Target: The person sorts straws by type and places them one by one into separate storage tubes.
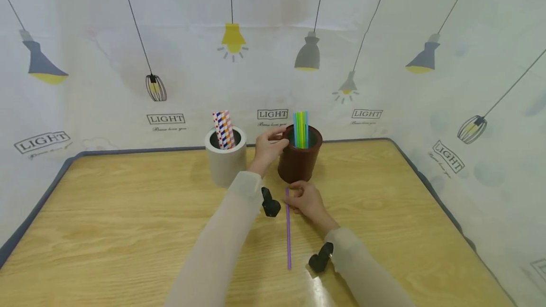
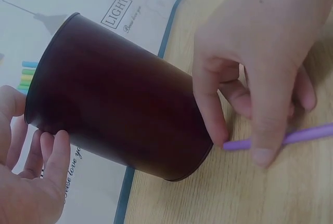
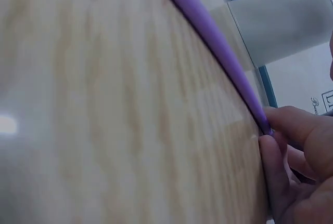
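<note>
A purple drinking straw lies lengthwise on the wooden table, its far end close to the foot of a dark brown cup. My right hand pinches the straw near that far end, with thumb and fingertips at its sides in the right wrist view. Up at the brown cup's left rim, my left hand holds the cup with thumb and fingers. Green, yellow and blue straws stand upright inside it. In the left wrist view the cup's wall fills the middle, beside the left fingers.
Left of the brown cup stands a white cup with several patterned straws in it. Behind both, a pale wall covering printed with lamps meets the table's dark back edge. Black wrist cameras hang at both sleeves.
</note>
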A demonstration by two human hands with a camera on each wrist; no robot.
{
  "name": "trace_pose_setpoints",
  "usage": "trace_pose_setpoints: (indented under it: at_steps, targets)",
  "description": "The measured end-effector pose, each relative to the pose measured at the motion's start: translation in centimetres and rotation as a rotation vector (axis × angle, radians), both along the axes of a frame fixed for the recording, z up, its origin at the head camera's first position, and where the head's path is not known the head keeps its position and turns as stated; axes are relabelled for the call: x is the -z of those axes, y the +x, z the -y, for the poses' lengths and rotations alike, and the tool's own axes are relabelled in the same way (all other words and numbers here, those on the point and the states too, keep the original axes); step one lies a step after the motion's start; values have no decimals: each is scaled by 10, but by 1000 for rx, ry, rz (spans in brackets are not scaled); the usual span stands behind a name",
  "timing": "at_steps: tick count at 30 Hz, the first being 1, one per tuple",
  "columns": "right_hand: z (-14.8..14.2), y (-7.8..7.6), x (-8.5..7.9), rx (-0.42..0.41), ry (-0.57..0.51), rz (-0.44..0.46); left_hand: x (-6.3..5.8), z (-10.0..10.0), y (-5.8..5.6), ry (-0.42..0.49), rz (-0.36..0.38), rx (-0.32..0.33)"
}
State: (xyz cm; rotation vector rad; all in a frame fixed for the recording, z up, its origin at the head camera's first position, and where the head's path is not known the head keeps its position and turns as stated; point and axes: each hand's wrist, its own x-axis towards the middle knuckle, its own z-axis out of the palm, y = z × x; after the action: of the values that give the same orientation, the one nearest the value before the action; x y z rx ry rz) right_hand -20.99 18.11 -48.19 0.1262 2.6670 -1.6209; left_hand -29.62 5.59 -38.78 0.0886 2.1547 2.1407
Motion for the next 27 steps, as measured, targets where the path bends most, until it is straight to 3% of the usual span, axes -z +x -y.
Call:
trace_pose_setpoints:
  at_steps: [4, 10, 27]
  targets:
    - [2, 2, -5, -12, 45, -26, -2, -1, -1, -9, -15, -14]
    - [4, 4, -9, 12, 21, -18, -6, -1, 0, -11, -12, -15]
    - [-4, 3, -10, -15, -154, 96, -3, 1, 3, 10, 26, -4]
